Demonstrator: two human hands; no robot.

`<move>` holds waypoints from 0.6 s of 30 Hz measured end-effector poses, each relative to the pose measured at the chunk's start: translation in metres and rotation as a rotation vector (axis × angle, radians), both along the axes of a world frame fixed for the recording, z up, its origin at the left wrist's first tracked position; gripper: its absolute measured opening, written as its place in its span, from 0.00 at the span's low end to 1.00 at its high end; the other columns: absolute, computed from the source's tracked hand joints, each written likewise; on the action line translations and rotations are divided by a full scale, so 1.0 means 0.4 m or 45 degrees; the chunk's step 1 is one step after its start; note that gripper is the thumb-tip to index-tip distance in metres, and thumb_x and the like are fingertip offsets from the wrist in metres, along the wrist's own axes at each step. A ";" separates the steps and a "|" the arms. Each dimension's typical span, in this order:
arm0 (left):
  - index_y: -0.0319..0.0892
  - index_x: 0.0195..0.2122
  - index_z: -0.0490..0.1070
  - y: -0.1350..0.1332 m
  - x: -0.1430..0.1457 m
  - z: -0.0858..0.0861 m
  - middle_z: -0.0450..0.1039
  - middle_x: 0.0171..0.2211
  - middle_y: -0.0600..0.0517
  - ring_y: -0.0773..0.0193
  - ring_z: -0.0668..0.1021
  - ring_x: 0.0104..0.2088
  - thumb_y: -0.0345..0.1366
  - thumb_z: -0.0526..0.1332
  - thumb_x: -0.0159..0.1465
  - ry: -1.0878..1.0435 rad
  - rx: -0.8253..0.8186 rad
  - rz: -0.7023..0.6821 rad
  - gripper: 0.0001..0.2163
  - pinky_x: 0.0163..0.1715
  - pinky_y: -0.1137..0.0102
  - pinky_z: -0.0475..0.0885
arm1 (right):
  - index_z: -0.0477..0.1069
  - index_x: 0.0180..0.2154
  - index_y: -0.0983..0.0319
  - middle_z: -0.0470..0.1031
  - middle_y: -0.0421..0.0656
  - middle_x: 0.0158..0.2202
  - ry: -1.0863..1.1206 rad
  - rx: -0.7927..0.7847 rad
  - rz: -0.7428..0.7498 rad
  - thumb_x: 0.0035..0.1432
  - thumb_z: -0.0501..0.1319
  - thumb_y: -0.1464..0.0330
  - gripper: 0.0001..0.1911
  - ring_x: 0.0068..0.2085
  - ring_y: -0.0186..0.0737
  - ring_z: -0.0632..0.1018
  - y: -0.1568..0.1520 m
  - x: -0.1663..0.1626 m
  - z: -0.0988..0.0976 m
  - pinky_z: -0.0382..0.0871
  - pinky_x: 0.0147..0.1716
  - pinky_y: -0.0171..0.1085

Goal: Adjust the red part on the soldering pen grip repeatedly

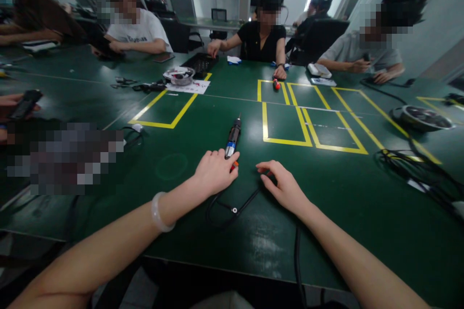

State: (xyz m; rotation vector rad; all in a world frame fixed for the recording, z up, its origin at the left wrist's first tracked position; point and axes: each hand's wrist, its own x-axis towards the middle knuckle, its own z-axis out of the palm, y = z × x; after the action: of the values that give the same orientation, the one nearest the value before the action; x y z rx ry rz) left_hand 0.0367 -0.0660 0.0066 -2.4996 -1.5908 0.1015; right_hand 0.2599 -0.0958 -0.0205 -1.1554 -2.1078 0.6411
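My left hand (216, 172), with a pale bracelet at its wrist, is wrapped over the rear part of an electric screwdriver (234, 136). The tool lies low over the green table, its thin bit pointing away from me, and a red-orange part shows by my thumb. From under that hand a black cord (226, 222) loops across the tabletop towards my right side. My right hand (282, 186) rests close to the table, right of the screwdriver, thumb and fingers apart with nothing visible between them. Part of the cord passes out of sight near that hand.
Yellow tape rectangles (287, 142) mark the green table (362, 212). Across it, a person's hand (280, 72) is at a red-tipped tool (277, 85). A black tray (201, 64) and clear bowl (179, 76) stand far left. Right are a metal bowl (426, 118) and coiled cables (406, 166).
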 end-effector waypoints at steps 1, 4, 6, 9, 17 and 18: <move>0.49 0.63 0.64 -0.008 0.019 -0.001 0.72 0.43 0.41 0.51 0.75 0.41 0.47 0.48 0.68 -0.029 -0.008 -0.041 0.24 0.40 0.61 0.65 | 0.66 0.51 0.58 0.74 0.47 0.44 0.002 -0.013 0.001 0.63 0.54 0.73 0.15 0.47 0.45 0.74 0.000 -0.001 -0.003 0.69 0.48 0.46; 0.47 0.63 0.63 -0.024 0.065 -0.004 0.73 0.43 0.41 0.50 0.75 0.42 0.46 0.48 0.69 -0.093 -0.044 -0.135 0.24 0.40 0.60 0.65 | 0.65 0.52 0.58 0.74 0.47 0.46 0.010 -0.065 0.017 0.63 0.55 0.72 0.15 0.47 0.45 0.75 0.001 -0.002 -0.011 0.69 0.48 0.45; 0.46 0.65 0.61 -0.031 0.085 -0.005 0.73 0.44 0.41 0.50 0.75 0.43 0.46 0.48 0.69 -0.116 -0.070 -0.173 0.25 0.42 0.60 0.65 | 0.66 0.50 0.59 0.74 0.47 0.45 0.023 -0.093 0.041 0.64 0.56 0.71 0.13 0.46 0.44 0.75 0.002 -0.002 -0.012 0.69 0.47 0.44; 0.43 0.67 0.58 -0.037 0.100 -0.008 0.73 0.45 0.40 0.50 0.75 0.44 0.45 0.49 0.68 -0.136 -0.086 -0.193 0.27 0.44 0.59 0.65 | 0.67 0.49 0.59 0.74 0.46 0.43 0.067 -0.127 0.087 0.65 0.56 0.70 0.11 0.43 0.42 0.75 0.003 -0.004 -0.008 0.70 0.45 0.42; 0.45 0.68 0.55 -0.024 0.072 0.009 0.72 0.48 0.39 0.48 0.75 0.46 0.57 0.48 0.67 -0.146 -0.183 -0.268 0.33 0.44 0.58 0.66 | 0.71 0.42 0.60 0.75 0.43 0.36 0.282 -0.352 0.134 0.64 0.58 0.66 0.07 0.35 0.37 0.75 0.015 -0.008 -0.007 0.70 0.35 0.36; 0.48 0.69 0.54 -0.018 0.065 0.012 0.71 0.48 0.40 0.48 0.75 0.45 0.60 0.48 0.65 -0.143 -0.214 -0.297 0.35 0.43 0.58 0.66 | 0.70 0.40 0.61 0.74 0.42 0.34 0.340 -0.424 0.115 0.64 0.58 0.65 0.07 0.33 0.36 0.75 0.016 -0.008 -0.008 0.69 0.32 0.35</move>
State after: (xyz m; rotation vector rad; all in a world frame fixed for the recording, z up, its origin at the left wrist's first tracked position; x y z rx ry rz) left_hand 0.0626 -0.0731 0.0112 -2.8478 -1.3672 0.0669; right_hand 0.2567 -0.0892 -0.0237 -1.0795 -1.8784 1.1562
